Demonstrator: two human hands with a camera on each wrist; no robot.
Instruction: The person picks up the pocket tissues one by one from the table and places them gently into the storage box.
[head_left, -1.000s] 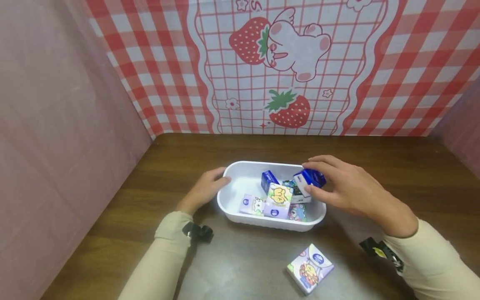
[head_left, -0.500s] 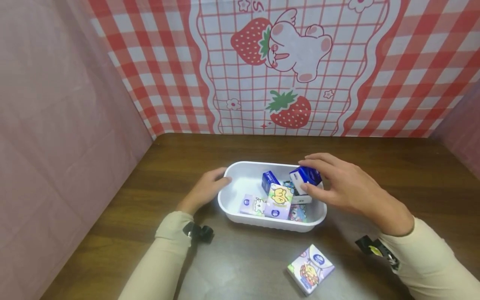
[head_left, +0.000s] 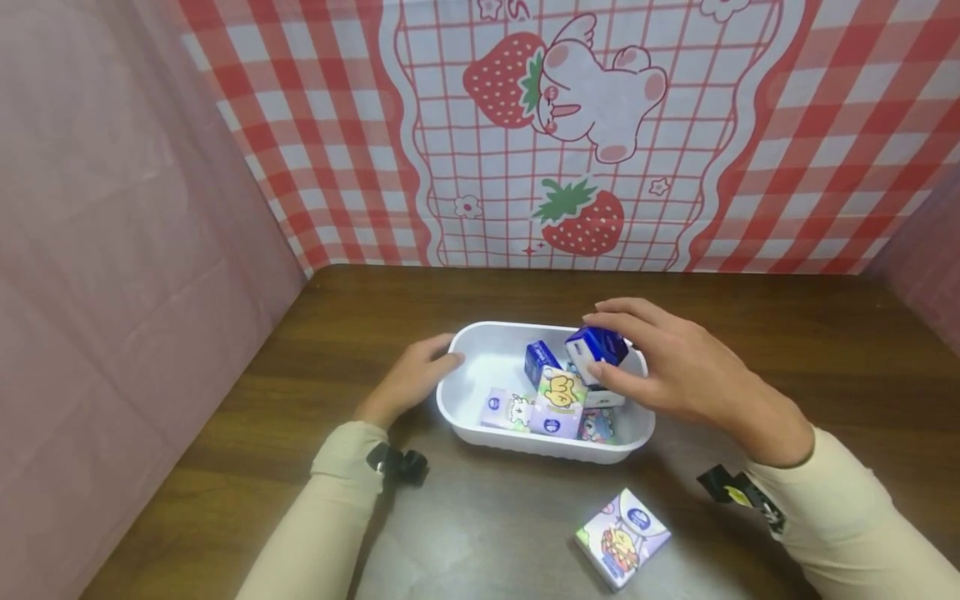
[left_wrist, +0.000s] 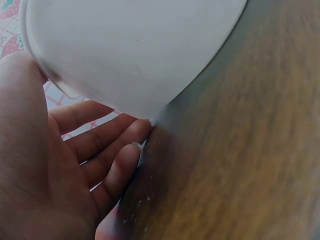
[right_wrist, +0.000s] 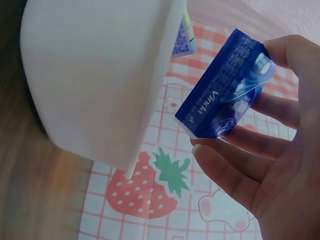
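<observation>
A white oval plastic tub (head_left: 472,379) stands on the table with several small tissue packs inside, some stacked over others. My left hand (head_left: 411,377) holds the tub's left end, thumb over the rim and fingers along the outer wall (left_wrist: 135,45). Over the tub's right end, my right hand (head_left: 686,367) pinches a blue Vinda tissue pack (right_wrist: 225,90) between thumb and fingers, tilted above the other packs. In the tub are a yellow-character pack (head_left: 559,400), a blue pack (head_left: 539,362) and a lilac pack (head_left: 504,410).
One lilac cartoon tissue pack (head_left: 622,537) lies on the brown wooden table (head_left: 360,308) in front of the tub. A red-and-white checked strawberry cloth (head_left: 480,167) hangs behind the table. Pinkish fabric (head_left: 135,208) covers the left side.
My right hand has moved left with the blue tissue pack, farther in over the tub. My left hand stays on the rim, and the pack on the table has not moved.
</observation>
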